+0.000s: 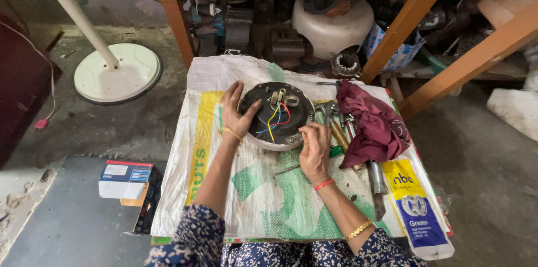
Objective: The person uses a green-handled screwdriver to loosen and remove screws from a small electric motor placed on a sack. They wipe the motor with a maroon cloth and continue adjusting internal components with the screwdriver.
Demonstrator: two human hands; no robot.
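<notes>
A round fan motor housing (276, 115) lies flat on the white woven sack (252, 188) that covers the surface, its open face turned up toward the camera. It shows a dark, near-black inner plate inside a pale outer rim, with a small metal bracket near the top of the plate and loose red, yellow and blue wires curling across the middle. Being a disc, it has no clear long axis; its central axis points straight up from the sack. The left hand (235, 113) rests open against the left edge of the housing, fingers spread along the rim and thumb on the dark plate, steadying rather than gripping it. The right hand (315, 146) sits at the lower right edge of the housing, fingers curled in on a thin tool (288, 168) whose metal shaft shows below the hand, reaching left across the sack; its kind I cannot tell. Just right of the housing lie pliers and screwdrivers (336, 127), partly under a crumpled maroon cloth (375, 124). Further right of the housing, at the sack's corner, lies a grease pouch (417, 211). Well left of the housing, on the floor, stands a white pedestal fan base (117, 73).
</notes>
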